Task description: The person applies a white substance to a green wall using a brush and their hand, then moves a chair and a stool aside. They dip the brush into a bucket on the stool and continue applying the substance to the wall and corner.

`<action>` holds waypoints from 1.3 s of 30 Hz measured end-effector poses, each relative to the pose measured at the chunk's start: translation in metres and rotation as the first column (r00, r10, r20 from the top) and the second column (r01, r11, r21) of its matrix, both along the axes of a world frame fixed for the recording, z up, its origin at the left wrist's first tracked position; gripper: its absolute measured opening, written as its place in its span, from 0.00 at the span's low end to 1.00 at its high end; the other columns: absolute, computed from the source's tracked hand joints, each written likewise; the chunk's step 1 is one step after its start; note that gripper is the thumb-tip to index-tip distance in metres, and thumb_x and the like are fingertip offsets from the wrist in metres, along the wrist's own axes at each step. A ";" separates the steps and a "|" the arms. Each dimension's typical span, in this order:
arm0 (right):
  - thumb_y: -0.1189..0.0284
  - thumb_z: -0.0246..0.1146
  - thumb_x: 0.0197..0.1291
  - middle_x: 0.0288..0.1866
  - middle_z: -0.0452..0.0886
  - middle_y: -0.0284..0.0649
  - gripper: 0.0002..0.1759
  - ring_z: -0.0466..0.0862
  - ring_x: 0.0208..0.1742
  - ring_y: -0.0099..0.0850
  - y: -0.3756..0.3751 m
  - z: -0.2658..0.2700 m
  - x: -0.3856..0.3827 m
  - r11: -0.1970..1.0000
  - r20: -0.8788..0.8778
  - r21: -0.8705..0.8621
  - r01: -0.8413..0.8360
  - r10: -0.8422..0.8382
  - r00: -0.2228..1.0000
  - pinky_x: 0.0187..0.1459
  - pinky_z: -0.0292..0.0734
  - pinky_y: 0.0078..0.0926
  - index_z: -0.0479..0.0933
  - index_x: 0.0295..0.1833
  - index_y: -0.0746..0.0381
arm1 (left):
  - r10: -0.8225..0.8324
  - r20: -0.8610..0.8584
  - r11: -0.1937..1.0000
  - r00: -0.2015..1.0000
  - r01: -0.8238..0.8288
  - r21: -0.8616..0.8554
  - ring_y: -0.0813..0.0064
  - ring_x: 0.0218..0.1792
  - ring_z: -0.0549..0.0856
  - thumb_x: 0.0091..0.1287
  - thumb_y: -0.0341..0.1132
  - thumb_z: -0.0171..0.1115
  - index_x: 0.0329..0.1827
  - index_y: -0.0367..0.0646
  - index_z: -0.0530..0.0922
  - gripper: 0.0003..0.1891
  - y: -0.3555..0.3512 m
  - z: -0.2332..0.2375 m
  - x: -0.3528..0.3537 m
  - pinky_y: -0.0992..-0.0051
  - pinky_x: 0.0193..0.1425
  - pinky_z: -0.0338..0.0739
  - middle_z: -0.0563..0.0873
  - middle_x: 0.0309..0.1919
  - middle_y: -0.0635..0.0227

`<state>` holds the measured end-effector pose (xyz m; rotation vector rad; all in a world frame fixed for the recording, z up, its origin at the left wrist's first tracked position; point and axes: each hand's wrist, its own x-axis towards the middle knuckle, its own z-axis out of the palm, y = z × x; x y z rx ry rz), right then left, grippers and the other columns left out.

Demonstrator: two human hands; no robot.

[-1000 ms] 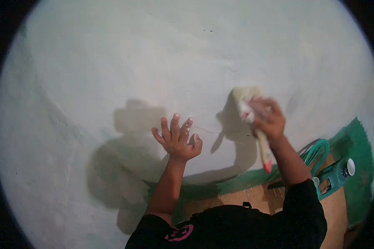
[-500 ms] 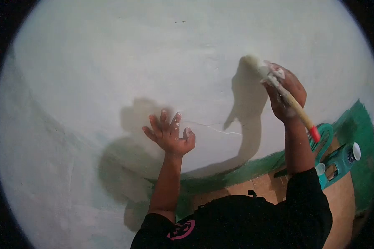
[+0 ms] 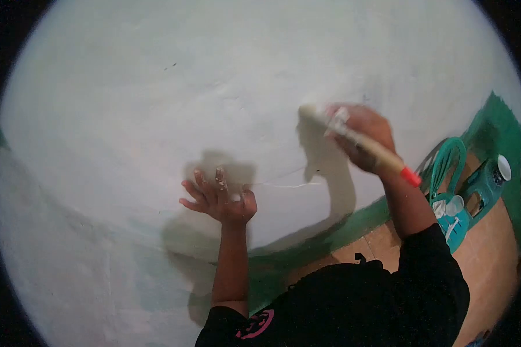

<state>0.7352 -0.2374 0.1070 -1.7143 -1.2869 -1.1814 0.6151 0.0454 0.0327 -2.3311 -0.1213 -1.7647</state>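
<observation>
A paintbrush with a wooden handle and red end is gripped in my right hand. Its pale bristles point left and are at the white-painted wall, slightly blurred; whether they touch it is hard to tell. White paint smears cover the fingers. My left hand has its fingers spread at the wall, holding nothing, with white flecks on the fingertips. A thin crack-like white line runs along the wall to the right of that hand.
A green plastic chair stands at the right, with a clear cup on its seat. Beside it is a teal container topped by a white cup. A green band edges the wall above the tiled floor.
My right hand has moved left and a little down with the paintbrush. My left hand appears slightly lower and further left, still spread; the camera view has shifted too.
</observation>
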 end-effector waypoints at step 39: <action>0.75 0.63 0.55 0.44 0.79 0.48 0.12 0.81 0.43 0.41 -0.086 -0.061 0.025 0.851 -0.359 0.418 0.318 -0.168 0.918 0.46 0.75 0.31 0.75 0.45 0.67 | -0.066 -0.024 0.989 0.998 0.068 0.132 0.41 0.71 0.51 0.62 0.49 0.49 0.61 0.45 0.71 0.27 -0.071 0.025 0.035 0.47 0.70 0.30 0.62 0.66 0.44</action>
